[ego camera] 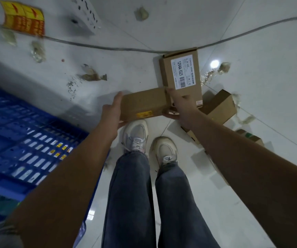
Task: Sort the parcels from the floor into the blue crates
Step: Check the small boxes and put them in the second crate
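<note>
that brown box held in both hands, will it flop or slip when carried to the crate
The brown box probably stays stiff: its edges look straight between the left hand and right hand. Plain cardboard likely grips well. It seems light, since it is held by its ends only.

"12V4A-5525" on the white label of the cardboard box.
</note>
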